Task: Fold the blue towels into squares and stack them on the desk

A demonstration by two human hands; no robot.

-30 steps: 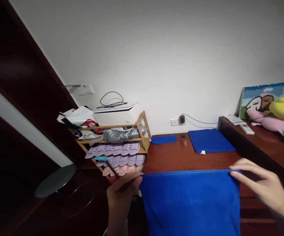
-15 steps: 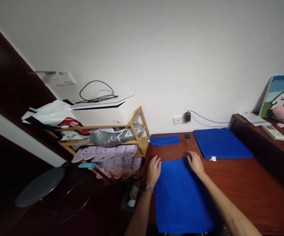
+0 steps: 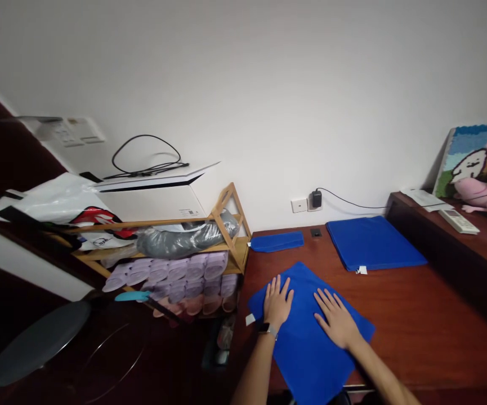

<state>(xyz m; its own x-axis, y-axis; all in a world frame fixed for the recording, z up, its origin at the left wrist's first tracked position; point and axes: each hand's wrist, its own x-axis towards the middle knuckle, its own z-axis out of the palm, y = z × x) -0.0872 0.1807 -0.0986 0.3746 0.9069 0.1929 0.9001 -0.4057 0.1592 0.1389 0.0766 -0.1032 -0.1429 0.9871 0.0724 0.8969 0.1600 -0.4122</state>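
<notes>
A blue cloth lies turned cornerwise on the brown wooden table, its lower corner at the front edge and a white tag at its left corner. My left hand, a watch on its wrist, rests flat on the cloth's left part with fingers spread. On the right part my right hand lies flat, fingers stretched out. Behind them sits a narrow folded blue cloth. To the right at the back is a larger flat blue cloth pile with a white tag.
Left of the table stands a wooden rack with several lilac slippers and a white box. A round stool is at lower left. On the raised right ledge are a remote control and a pink plush toy.
The blue cloth has turned from squared-up to cornerwise, and its left tag now shows. Both hands have moved from its upper edges inward and lie flat on it. The view has shifted slightly.
</notes>
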